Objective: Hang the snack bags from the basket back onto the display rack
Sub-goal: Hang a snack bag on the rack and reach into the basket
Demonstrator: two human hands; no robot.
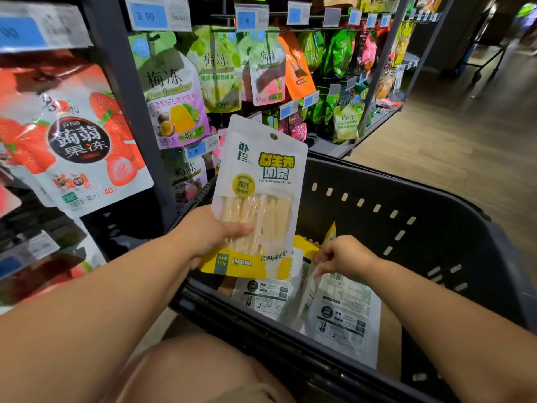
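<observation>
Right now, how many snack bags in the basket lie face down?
2. The left bag lies below the held bag; the right hand pinches the right bag. Yellow edges suggest more hidden.

Held snack bag reads YISHENGYUANNAITIAO (120g below); a price tag shows 3.90.

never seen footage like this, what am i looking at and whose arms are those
There is no machine here. One camera sits on a person's head, looking forward and down, so the arms are their own. The left hand grips a white-and-yellow bag of milk sticks, held upright above a black shopping basket. The right hand is inside the basket, pinching the edge of another bag that lies back side up among a few more. To the left stands the display rack, hung with jelly pouches under blue price tags.
</observation>
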